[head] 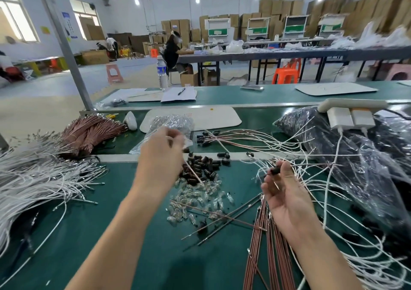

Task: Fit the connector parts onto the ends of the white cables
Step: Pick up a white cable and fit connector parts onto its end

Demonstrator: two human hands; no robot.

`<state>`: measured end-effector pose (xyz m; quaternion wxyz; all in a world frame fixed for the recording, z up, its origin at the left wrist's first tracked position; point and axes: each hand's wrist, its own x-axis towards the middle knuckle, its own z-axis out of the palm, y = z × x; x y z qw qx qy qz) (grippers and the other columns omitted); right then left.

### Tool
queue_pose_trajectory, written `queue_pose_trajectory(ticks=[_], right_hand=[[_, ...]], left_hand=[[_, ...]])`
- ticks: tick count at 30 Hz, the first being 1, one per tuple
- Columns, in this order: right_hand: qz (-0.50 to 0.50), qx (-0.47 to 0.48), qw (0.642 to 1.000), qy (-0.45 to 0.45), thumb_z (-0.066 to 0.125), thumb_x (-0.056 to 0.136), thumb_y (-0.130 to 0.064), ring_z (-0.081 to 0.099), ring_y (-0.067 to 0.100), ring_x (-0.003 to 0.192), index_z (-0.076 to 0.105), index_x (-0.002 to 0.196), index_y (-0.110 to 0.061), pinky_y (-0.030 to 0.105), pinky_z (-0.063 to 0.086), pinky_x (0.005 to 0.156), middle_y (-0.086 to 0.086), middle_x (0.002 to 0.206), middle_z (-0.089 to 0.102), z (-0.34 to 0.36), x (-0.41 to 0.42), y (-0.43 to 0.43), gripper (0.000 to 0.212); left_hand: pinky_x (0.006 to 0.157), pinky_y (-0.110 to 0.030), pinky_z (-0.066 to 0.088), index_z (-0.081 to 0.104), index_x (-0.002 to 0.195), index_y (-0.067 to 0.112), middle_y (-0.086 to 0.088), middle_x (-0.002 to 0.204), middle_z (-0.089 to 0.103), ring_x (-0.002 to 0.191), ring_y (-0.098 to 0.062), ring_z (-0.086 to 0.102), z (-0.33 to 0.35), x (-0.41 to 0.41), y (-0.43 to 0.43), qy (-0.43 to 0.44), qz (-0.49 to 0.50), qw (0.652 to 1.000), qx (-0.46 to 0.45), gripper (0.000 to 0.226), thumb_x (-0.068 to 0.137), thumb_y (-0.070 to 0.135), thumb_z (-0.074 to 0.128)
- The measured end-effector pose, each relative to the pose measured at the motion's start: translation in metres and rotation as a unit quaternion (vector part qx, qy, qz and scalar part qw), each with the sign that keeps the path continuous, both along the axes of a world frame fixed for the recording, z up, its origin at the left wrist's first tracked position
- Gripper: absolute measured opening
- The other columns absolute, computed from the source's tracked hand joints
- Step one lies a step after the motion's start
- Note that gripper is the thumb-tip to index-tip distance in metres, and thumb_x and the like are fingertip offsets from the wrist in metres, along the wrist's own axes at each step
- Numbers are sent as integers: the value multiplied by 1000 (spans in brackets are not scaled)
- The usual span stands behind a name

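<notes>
My left hand (161,156) is raised over the middle of the green bench and pinches a thin white cable (193,171) that slants down from its fingers. Just beyond and below it lie a heap of small black connector parts (205,167) and a scatter of clear parts (200,197). My right hand (284,191) is palm up at the right and pinches one black connector part (275,171) between thumb and fingertips. A thick bundle of white cables (37,178) lies at the left, and more white cables (315,165) are strewn at the right.
Copper-coloured wires lie under my right wrist (264,234) and in a bundle (89,131) at the back left. Clear bags of parts (171,122) and dark bags (355,151) sit behind. A power strip with chargers (351,111) hangs at the right. A person sits at a far table.
</notes>
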<state>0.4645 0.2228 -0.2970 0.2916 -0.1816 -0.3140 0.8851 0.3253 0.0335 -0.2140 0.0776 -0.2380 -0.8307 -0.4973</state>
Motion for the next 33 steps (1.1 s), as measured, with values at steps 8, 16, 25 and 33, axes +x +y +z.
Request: queue_pose_trajectory(ticks=[8,16,25,33], right_hand=[[74,25,997,2,66,86,-25,73,26,86,69,97,-8,39,62,83,10,89,72,-3,-7,-10,20],[141,98,982,-73,72,78,-25,72,27,85,71,94,-7,38,63,75,12,86,71,-12,-20,-25,24],[116,7,993,-23,68,82,-14,74,29,81,72,96,-2,34,64,67,18,92,73,-12,-20,-24,18],[94,-42,995,14,64,82,-6,73,30,100,79,94,-1,27,62,73,22,108,73,-13,-23,-25,20]], left_hand=[[54,-21,57,58,98,-1,-11,75,70,58,-12,69,-47,-5,-24,-387,9,809,443,13,100,13,57],[49,-19,55,62,99,7,-3,67,62,53,-9,61,-84,18,-6,-391,-53,817,421,16,91,20,66],[68,-24,60,59,97,8,-10,82,72,79,-22,74,-85,31,1,-315,-109,807,488,16,86,20,62],[72,-25,60,58,96,8,-5,83,72,83,-25,75,-92,38,7,-271,-104,846,447,18,89,25,58]])
